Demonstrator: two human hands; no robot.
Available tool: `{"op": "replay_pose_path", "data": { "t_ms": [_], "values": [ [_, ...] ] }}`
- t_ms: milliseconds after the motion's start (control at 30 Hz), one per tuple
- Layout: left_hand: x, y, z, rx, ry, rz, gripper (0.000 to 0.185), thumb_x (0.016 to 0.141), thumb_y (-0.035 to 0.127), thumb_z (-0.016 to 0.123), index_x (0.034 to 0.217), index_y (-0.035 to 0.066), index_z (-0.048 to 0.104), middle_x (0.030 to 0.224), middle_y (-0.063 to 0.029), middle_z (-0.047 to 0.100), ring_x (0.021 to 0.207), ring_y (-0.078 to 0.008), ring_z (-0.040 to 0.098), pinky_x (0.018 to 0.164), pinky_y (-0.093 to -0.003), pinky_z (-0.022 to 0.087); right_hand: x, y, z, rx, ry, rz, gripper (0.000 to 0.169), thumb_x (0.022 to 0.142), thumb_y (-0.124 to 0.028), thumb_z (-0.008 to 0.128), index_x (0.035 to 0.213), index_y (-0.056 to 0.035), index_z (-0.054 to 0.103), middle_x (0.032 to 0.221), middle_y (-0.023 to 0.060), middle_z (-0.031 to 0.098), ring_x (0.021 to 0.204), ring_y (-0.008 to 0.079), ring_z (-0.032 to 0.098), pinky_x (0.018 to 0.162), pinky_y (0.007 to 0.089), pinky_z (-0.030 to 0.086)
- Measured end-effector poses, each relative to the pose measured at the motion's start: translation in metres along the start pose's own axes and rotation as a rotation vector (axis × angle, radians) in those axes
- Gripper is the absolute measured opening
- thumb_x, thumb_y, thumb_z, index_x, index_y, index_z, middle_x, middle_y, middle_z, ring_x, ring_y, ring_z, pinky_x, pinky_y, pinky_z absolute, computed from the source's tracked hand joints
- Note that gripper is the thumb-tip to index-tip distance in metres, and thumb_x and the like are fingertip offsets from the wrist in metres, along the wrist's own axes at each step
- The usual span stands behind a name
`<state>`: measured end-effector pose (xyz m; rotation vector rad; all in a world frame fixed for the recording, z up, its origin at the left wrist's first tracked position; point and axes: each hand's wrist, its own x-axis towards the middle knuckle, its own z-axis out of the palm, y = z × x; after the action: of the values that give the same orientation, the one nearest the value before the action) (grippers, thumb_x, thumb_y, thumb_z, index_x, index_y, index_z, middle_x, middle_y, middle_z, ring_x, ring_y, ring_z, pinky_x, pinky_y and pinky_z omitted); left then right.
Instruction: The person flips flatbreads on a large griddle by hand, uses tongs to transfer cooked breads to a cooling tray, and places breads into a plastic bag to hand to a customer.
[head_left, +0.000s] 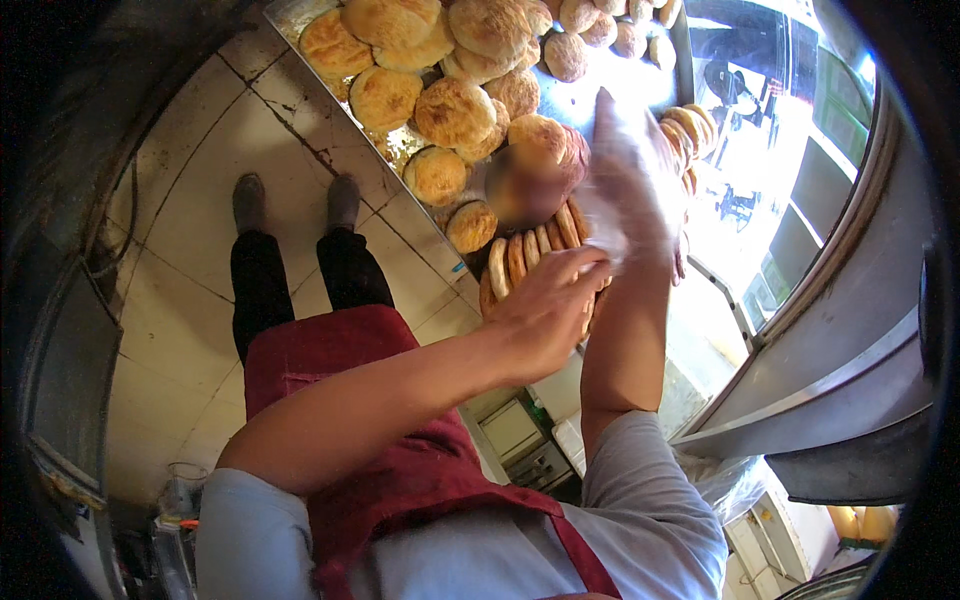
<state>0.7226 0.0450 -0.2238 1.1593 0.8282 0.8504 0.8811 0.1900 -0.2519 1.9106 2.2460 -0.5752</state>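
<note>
My left hand (551, 311) reaches across to the right, its thumb and fingers pinching the edge of a thin clear plastic bag (611, 240) at my right wrist. My right hand (630, 172) points away from me over the metal tray (555, 90). It looks covered by the plastic, and motion blur hides how its fingers lie. Beneath and beside my left hand stands a row of flat round breads (517, 259) on edge. Larger golden round breads (454, 112) are heaped on the left part of the tray. One round item beside my right hand is too blurred to name.
Small round buns (566, 56) lie at the far side of the tray, and more flat breads (688, 135) line its right side. A bright glass window (772, 150) borders the right. Tiled floor (187, 285) lies to the left, below the tray's edge.
</note>
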Motion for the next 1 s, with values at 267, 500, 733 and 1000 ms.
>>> {"op": "replay_pose_path", "data": {
  "t_ms": [267, 500, 733, 1000],
  "values": [
    [-0.036, -0.032, -0.009, -0.048, 0.136, -0.095, 0.053, 0.082, 0.002, 0.060, 0.132, -0.005, 0.045, 0.133, -0.0243, 0.041, 0.123, -0.0390, 0.045, 0.103, -0.0427, 0.039, -0.021, -0.040, 0.060, -0.445, 0.076, -0.090, 0.066, 0.081, -0.028, 0.064, 0.140, -0.0125, 0.038, 0.140, 0.0247, 0.038, 0.122, 0.0419, 0.047, 0.097, 0.0550, 0.042],
    [0.015, -0.036, -0.016, -0.075, 0.422, -0.238, 0.026, 0.075, 0.005, 0.073, 0.097, 0.002, 0.059, 0.102, -0.0143, 0.054, 0.089, -0.0291, 0.061, 0.078, -0.0344, 0.050, -0.004, -0.020, 0.015, -0.015, -0.318, 0.136, 0.058, 0.084, -0.029, 0.065, 0.136, -0.0096, 0.048, 0.130, 0.0165, 0.054, 0.112, 0.0306, 0.057, 0.086, 0.0371, 0.053],
    [0.063, -0.057, -0.013, 0.200, 0.334, -0.323, 0.030, 0.081, -0.001, 0.058, 0.111, 0.000, 0.063, 0.114, -0.0227, 0.053, 0.105, -0.0372, 0.056, 0.094, -0.0421, 0.047, 0.032, -0.010, -0.030, -0.233, -0.681, -0.193, 0.055, 0.084, -0.026, 0.069, 0.132, -0.0047, 0.051, 0.119, 0.0130, 0.061, 0.102, 0.0264, 0.061, 0.093, 0.0363, 0.048],
    [0.109, -0.043, -0.031, -0.008, 0.110, -0.525, 0.036, 0.082, -0.002, 0.058, 0.117, -0.008, 0.058, 0.113, -0.0263, 0.062, 0.107, -0.0350, 0.061, 0.097, -0.0408, 0.048, 0.046, 0.006, -0.040, -0.199, -0.728, 0.039, 0.045, 0.089, -0.044, 0.063, 0.114, -0.0059, 0.063, 0.097, 0.0142, 0.068, 0.086, 0.0261, 0.065, 0.084, 0.0425, 0.052]
  ]
}}
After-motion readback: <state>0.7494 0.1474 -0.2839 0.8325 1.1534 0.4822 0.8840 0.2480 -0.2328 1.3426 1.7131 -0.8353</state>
